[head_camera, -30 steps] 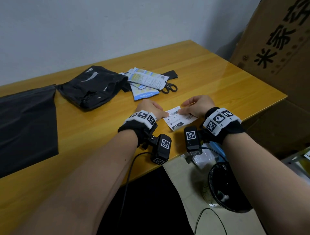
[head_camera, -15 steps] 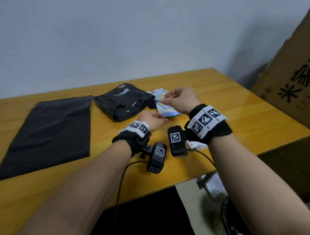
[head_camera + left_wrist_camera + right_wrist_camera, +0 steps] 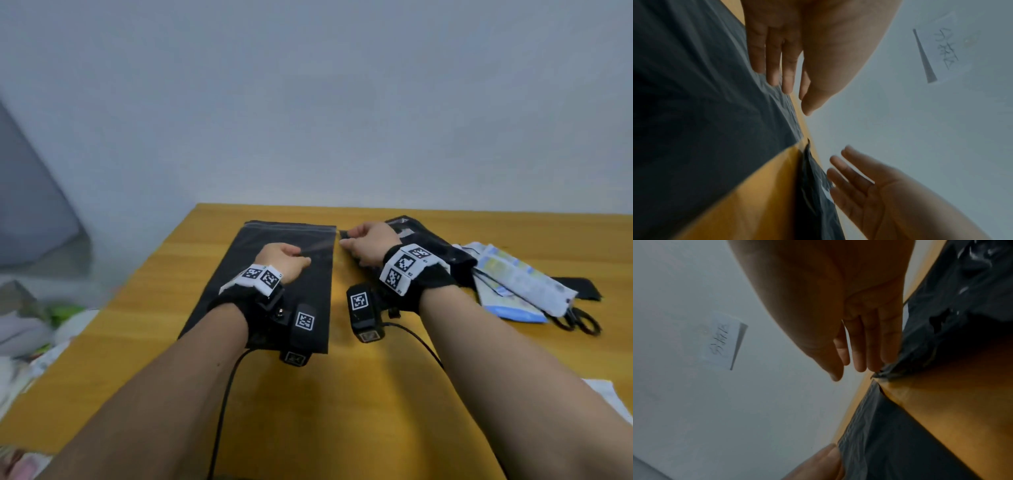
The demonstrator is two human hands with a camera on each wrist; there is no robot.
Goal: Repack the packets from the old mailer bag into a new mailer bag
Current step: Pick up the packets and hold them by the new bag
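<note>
The new mailer bag (image 3: 246, 246) lies flat and black on the wooden table (image 3: 376, 394), its mouth toward the wall. My left hand (image 3: 284, 257) rests on its upper half. In the left wrist view this hand (image 3: 795, 97) has straight fingers touching the bag (image 3: 705, 97), thumb apart. My right hand (image 3: 356, 243) hovers just right of the bag's top right corner. Its straight fingertips (image 3: 873, 366) reach the edge of the crumpled old mailer bag (image 3: 431, 240) (image 3: 962, 305). Neither hand holds anything. Several white and blue packets (image 3: 513, 281) lie right of the old bag.
Black-handled scissors (image 3: 579, 322) and a black strip (image 3: 579, 287) lie beside the packets. A white paper (image 3: 609, 394) shows at the table's right front. Soft clutter (image 3: 34, 325) sits off the table's left edge. A grey wall stands behind the table.
Both hands left the white label at the front edge. They moved left to the flat new bag; the right hand passed over the packets on the way. My head turned left.
</note>
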